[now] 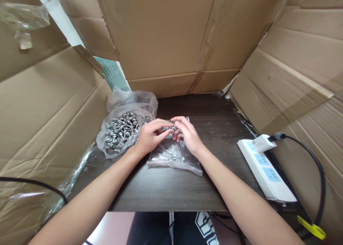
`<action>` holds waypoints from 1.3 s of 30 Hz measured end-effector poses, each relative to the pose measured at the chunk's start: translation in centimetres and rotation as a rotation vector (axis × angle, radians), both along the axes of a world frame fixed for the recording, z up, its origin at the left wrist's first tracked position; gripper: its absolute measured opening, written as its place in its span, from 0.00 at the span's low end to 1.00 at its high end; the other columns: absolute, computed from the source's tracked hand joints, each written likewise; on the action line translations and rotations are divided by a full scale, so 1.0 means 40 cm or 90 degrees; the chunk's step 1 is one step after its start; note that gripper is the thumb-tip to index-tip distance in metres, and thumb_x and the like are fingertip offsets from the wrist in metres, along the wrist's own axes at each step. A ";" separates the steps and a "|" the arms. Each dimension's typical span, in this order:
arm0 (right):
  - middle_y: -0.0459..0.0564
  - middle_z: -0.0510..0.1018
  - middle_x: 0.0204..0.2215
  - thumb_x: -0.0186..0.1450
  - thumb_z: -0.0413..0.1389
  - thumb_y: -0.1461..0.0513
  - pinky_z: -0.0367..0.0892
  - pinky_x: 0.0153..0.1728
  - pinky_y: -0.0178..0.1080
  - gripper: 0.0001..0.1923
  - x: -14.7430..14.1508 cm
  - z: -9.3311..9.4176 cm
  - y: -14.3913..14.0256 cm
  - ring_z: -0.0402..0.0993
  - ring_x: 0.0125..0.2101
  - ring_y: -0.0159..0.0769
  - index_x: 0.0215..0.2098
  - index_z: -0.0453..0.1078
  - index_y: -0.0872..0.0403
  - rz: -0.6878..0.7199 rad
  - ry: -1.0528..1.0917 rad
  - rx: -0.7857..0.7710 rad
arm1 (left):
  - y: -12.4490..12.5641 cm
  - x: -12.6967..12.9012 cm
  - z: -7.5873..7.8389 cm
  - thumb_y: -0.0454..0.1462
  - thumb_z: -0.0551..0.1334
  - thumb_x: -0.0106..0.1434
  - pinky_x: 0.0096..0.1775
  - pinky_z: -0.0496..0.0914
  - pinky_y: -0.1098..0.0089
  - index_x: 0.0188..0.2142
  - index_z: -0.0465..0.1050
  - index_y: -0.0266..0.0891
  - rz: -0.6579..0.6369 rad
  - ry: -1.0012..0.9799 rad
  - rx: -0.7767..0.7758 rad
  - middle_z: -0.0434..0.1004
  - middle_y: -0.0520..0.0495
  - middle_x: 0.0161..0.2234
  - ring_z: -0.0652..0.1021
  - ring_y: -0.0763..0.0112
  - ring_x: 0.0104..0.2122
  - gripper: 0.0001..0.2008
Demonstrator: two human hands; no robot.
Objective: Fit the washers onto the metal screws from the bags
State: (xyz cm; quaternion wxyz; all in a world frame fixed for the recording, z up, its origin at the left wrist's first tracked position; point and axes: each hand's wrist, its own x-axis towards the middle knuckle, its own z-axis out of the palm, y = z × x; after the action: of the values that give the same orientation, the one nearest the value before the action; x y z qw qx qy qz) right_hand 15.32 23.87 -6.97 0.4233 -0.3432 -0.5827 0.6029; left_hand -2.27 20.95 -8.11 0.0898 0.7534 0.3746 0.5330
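Observation:
My left hand (153,135) and my right hand (187,135) meet fingertip to fingertip above a clear zip bag (163,155). The fingers of each are bent into a pinch. Whatever small piece sits between the fingertips is too hidden to name. Two loose metal nuts (174,158) rest on the near part of the zip bag, and more shiny metal pieces show beneath my fingers. Close by my left hand, an open clear plastic bag (103,139) holds a heap of metal bolts (122,129).
Cardboard walls (166,34) enclose the dark wooden table (150,191) on the left, back and right. A white power strip (268,173) lies at the right, with a plugged-in adapter (261,143) and a black cable (318,163). Another cable (34,182) runs at the left.

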 end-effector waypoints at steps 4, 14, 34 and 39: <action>0.39 0.73 0.23 0.62 0.59 0.51 0.63 0.21 0.33 0.18 0.001 0.001 0.000 0.69 0.20 0.30 0.47 0.68 0.51 0.006 0.012 -0.004 | 0.001 0.000 -0.002 0.36 0.69 0.66 0.26 0.74 0.78 0.42 0.83 0.38 0.002 -0.007 0.000 0.85 0.42 0.41 0.82 0.72 0.32 0.06; 0.38 0.70 0.20 0.64 0.56 0.47 0.61 0.18 0.33 0.19 0.001 0.001 0.003 0.66 0.16 0.28 0.44 0.69 0.52 -0.014 -0.005 -0.010 | -0.001 0.001 -0.001 0.36 0.69 0.66 0.27 0.75 0.77 0.43 0.83 0.38 -0.003 0.002 -0.002 0.85 0.42 0.41 0.83 0.71 0.33 0.07; 0.41 0.77 0.27 0.61 0.61 0.51 0.62 0.19 0.33 0.22 -0.002 0.002 -0.005 0.72 0.20 0.30 0.50 0.67 0.51 -0.014 0.006 -0.011 | -0.003 0.002 0.004 0.34 0.69 0.66 0.27 0.74 0.78 0.43 0.83 0.37 0.002 0.007 0.003 0.85 0.42 0.41 0.83 0.73 0.33 0.06; 0.40 0.75 0.25 0.64 0.57 0.51 0.61 0.18 0.33 0.18 -0.001 -0.001 -0.001 0.70 0.19 0.29 0.48 0.67 0.51 -0.022 0.008 -0.011 | -0.002 0.002 0.002 0.32 0.70 0.65 0.27 0.74 0.79 0.43 0.83 0.37 -0.006 0.005 0.008 0.85 0.42 0.41 0.82 0.74 0.33 0.07</action>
State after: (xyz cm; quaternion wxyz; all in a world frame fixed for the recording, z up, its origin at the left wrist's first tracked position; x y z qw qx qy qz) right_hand 15.26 23.83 -6.99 0.4345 -0.3527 -0.5689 0.6027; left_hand -2.18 20.87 -8.01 0.0857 0.7576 0.3683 0.5320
